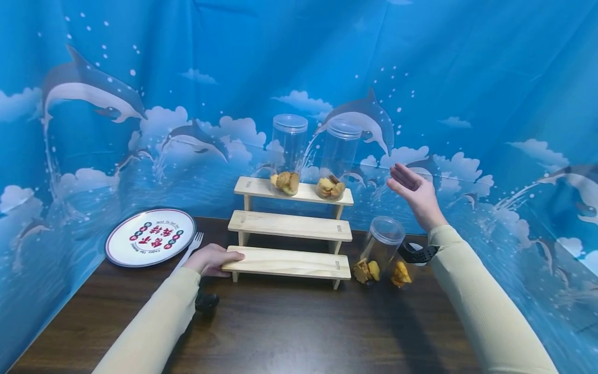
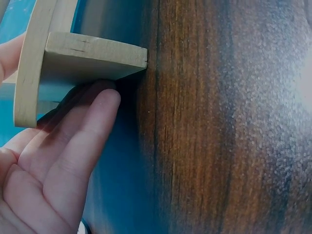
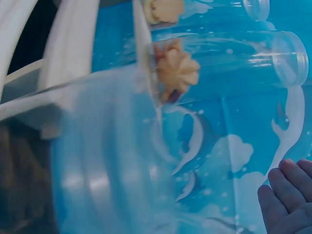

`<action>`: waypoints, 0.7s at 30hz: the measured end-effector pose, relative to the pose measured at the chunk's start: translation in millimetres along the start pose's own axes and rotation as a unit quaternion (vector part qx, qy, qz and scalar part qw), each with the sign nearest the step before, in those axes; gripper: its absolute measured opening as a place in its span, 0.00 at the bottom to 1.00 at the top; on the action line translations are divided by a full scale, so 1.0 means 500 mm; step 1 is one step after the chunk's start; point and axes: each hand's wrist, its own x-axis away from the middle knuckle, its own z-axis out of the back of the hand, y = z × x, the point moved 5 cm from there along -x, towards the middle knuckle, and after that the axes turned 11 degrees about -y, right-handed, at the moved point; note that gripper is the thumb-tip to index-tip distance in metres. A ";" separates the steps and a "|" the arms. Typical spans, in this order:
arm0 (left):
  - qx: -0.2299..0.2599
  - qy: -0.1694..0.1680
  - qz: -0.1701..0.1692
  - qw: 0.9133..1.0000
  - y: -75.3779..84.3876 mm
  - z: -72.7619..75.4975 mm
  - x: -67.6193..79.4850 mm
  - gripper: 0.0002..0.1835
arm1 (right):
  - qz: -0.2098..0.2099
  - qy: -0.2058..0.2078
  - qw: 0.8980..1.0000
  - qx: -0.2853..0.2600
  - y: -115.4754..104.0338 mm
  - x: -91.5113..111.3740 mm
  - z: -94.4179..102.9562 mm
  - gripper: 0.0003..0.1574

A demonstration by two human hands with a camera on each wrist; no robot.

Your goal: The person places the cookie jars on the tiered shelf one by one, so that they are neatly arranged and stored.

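Observation:
A wooden three-tier stand [image 1: 289, 262] is in the middle of the table. My left hand [image 1: 213, 259] holds the left end of its lowest shelf, thumb on top. In the left wrist view, the fingers [image 2: 80, 141] are under the shelf, beside its leg [image 2: 92, 53]. Two clear lidded jars stand on the top shelf: the left jar [image 1: 290, 140] and the right jar [image 1: 342, 148], each with cookies at the bottom. To the right of these, my right hand [image 1: 416, 195] is raised in the air with fingers extended, holding nothing.
Right of the stand, a clear jar with cookies [image 1: 385, 231] stands on the table. Another jar's cookies [image 1: 401, 274] show beside it, partly behind my right wrist. At left are a white plate [image 1: 121, 239] and a fork [image 1: 193, 244]. A dolphin-print cloth [image 1: 490, 78] hangs behind.

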 end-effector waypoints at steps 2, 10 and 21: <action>0.000 0.000 -0.001 1.000 0.001 0.000 0.000 0.26 | -0.001 -0.008 1.000 0.007 0.011 0.010 -0.001 0.42; -0.010 0.008 0.007 1.000 0.007 -0.001 0.006 0.28 | -0.006 -0.036 0.999 0.011 0.054 0.047 -0.007 0.42; -0.005 0.005 0.013 1.000 0.005 -0.001 0.007 0.31 | -0.040 -0.089 0.995 0.016 0.110 0.101 -0.026 0.42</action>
